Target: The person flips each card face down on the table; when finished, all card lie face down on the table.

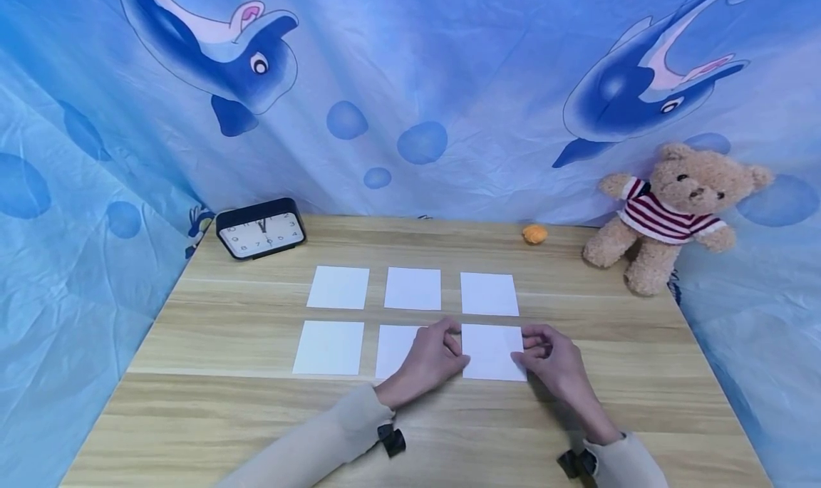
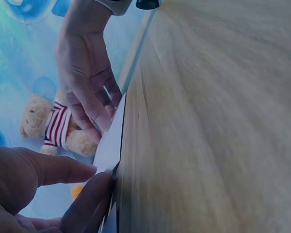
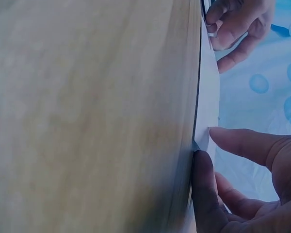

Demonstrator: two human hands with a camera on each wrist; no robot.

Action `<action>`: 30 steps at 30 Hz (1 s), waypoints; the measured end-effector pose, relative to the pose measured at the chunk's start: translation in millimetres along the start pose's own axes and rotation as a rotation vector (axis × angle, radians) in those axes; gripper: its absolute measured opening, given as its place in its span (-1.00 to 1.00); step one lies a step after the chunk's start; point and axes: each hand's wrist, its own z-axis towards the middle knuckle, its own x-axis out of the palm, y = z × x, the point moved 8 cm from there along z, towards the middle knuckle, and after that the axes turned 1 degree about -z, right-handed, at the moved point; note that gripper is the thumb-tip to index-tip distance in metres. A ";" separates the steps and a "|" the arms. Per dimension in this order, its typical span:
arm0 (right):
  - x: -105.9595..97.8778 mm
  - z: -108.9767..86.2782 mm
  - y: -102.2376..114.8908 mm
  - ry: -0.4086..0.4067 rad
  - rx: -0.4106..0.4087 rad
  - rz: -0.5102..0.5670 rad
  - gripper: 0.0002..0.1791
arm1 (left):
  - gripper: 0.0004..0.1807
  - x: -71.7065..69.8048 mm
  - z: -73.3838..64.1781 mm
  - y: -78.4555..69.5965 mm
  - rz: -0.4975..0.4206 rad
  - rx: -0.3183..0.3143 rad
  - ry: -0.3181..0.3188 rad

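Note:
A white square card (image 1: 492, 352) lies at the right end of the front row on the wooden table. At its left edge, my left hand (image 1: 431, 360) pinches the card with thumb and fingertips. My right hand (image 1: 554, 360) pinches the opposite edge, its thumb tip over the card's margin. In the left wrist view the thumb and a finger (image 2: 89, 199) meet at the card's edge. The right wrist view shows the thumb (image 3: 242, 143) on the card's upper side and a finger at its edge. Another front-row card (image 1: 393, 349) is partly hidden behind my left hand.
Further white cards lie in two rows: one at front left (image 1: 328, 348) and three behind, including a middle one (image 1: 412, 288). A black-framed clock (image 1: 261, 229) stands back left. A small orange object (image 1: 534, 234) and a teddy bear (image 1: 667, 210) sit back right, before a blue curtain (image 1: 487, 82).

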 end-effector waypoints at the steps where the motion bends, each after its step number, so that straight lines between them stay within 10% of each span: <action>1: 0.0 0.1 -0.1 0.002 0.002 -0.010 -0.47 | -0.47 0.0 -0.3 -0.1 0.003 -0.006 0.001; 20: -0.2 4.9 0.0 0.044 0.000 -0.074 -0.49 | -0.53 -4.3 2.0 -5.9 0.102 0.010 0.006; 30: -6.3 -0.3 11.5 0.043 -0.061 -0.120 -0.60 | -0.56 -22.7 -11.3 -12.0 -0.018 0.128 0.029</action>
